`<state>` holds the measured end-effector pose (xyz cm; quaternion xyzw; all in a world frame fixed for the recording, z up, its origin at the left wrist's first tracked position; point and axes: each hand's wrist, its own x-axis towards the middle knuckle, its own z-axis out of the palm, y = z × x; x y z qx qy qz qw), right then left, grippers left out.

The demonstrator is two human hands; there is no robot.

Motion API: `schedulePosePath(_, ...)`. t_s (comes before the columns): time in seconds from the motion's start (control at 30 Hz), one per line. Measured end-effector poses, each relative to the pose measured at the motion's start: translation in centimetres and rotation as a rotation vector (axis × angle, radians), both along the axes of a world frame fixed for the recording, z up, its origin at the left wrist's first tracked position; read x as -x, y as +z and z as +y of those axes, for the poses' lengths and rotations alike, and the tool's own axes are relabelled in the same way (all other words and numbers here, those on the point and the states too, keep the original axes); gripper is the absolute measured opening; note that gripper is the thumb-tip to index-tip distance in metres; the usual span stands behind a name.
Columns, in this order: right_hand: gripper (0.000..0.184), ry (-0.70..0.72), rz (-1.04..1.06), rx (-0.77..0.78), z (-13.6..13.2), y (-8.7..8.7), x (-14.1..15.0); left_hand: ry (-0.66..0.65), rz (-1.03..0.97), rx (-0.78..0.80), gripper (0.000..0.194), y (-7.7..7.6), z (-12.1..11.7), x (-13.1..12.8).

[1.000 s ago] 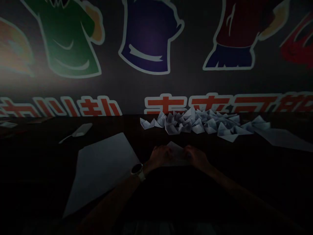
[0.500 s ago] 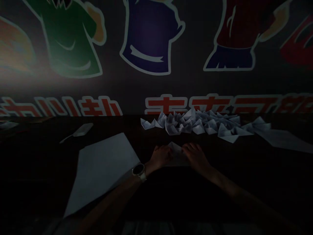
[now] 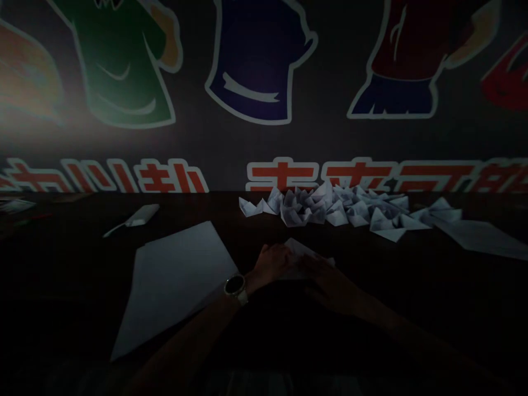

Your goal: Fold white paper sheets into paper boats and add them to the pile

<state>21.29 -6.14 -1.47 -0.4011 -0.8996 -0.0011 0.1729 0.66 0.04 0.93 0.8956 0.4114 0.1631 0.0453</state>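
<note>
The scene is very dark. A small folded white paper lies on the dark table right in front of me. My left hand, with a watch on its wrist, rests on the paper's left part, fingers curled onto it. My right hand lies over the paper's right and near part, fingers stretched flat and pressing on it. Most of the paper is hidden under both hands.
A stack of flat white sheets lies to the left. Several folded paper boats are heaped at the table's far edge, with another sheet at far right. A small pale object sits at far left. A painted wall stands behind.
My right hand has slid toward me and to the left over the folded paper, uncovering its right corner. The left hand has stayed put.
</note>
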Motion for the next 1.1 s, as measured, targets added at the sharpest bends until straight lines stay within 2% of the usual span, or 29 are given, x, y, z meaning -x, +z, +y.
schedulePosePath(0.17, 0.064, 0.033, -0.04, 0.082, 0.1, -0.5, -0.4, -0.009, -0.008, -0.038, 0.018, -0.2, 0.4, 1.3)
schedulePosePath(0.4, 0.066, 0.028, -0.033, 0.118, -0.1, -0.4, -0.4, -0.02, -0.05, 0.003, 0.018, -0.1, 0.3, 3.6)
schedulePosePath(0.7, 0.065, 0.017, -0.042, 0.124, -0.2, -0.1, -0.4, -0.011, -0.073, 0.04, 0.014, -0.7, 0.3, 3.9)
schedulePosePath(0.97, 0.067, 0.011, -0.052, 0.146, -0.2, -0.1, -0.4, 0.166, -0.048, -0.017, 0.026, -1.3, -0.1, 4.1)
schedulePosePath(1.1, 0.068, 0.017, -0.05, 0.152, -0.3, 0.0, -0.4, 0.196, -0.005, -0.08, 0.032, -1.9, -0.1, 5.0)
